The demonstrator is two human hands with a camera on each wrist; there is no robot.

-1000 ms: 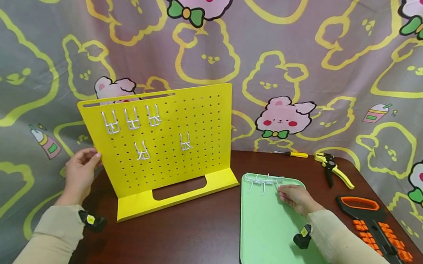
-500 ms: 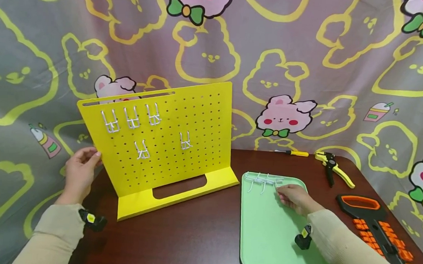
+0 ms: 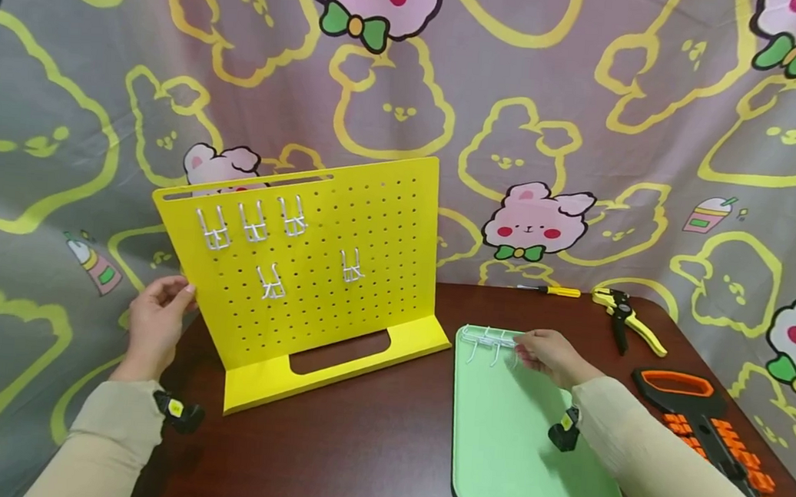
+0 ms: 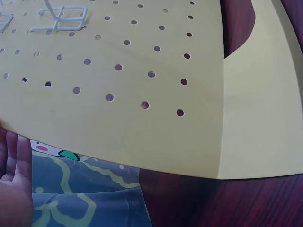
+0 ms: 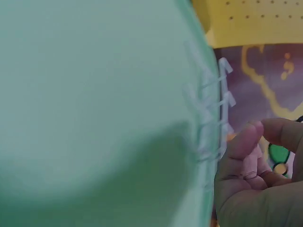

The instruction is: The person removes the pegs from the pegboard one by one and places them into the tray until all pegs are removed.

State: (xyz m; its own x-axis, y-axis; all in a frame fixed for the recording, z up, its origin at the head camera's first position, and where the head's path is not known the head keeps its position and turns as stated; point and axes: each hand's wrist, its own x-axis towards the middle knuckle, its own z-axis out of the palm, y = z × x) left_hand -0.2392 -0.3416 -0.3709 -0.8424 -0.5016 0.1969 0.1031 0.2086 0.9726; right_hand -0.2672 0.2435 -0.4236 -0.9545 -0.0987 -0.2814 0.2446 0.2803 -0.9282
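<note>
Hooks [image 3: 492, 339] by far left corner of tray [image 3: 521, 465]: likely light, stiff; pinch mid-wire. Left hand [image 3: 157, 324] pinches edge of board [image 3: 322, 293]; my right hand [image 3: 553, 356] at hooks, fingertips together, can't tell if gripping.

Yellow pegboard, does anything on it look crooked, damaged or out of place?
Nothing on the yellow pegboard looks damaged or fallen. Three white hooks line up near its top; the two lower hooks stand out slightly, being widely spaced, though that may be deliberate.
</note>
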